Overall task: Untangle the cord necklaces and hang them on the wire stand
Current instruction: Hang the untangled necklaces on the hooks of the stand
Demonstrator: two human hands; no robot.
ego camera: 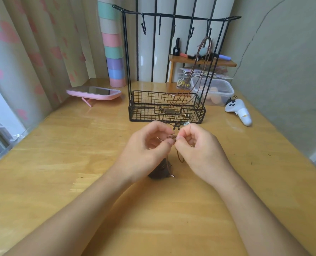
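Hands, near centre: left hand [149, 146] and right hand [199, 146] close together, both pinching tangled cord necklaces [172, 136] above table [61, 163]. Beyond: wire stand [166, 108], one brown necklace [192, 78] hanging from its far-right hook.

Just in front of the wire stand [144, 115], the left hand [149, 146] and right hand [197, 146] meet above the wooden table [61, 163]. Each pinches a knotted brown cord [173, 136] between thumb and fingertips. Beneath them, further from the stand, a dark heap of cord [160, 171] lies on the wood. One brown necklace [197, 61] hangs from the hook nearest the stand's right end, its pendant [169, 111] down in the stand's basket. A pink mirror [94, 93] sits to the stand's left, a white controller [238, 110] to its right, and a clear plastic box [216, 89] behind its right side.
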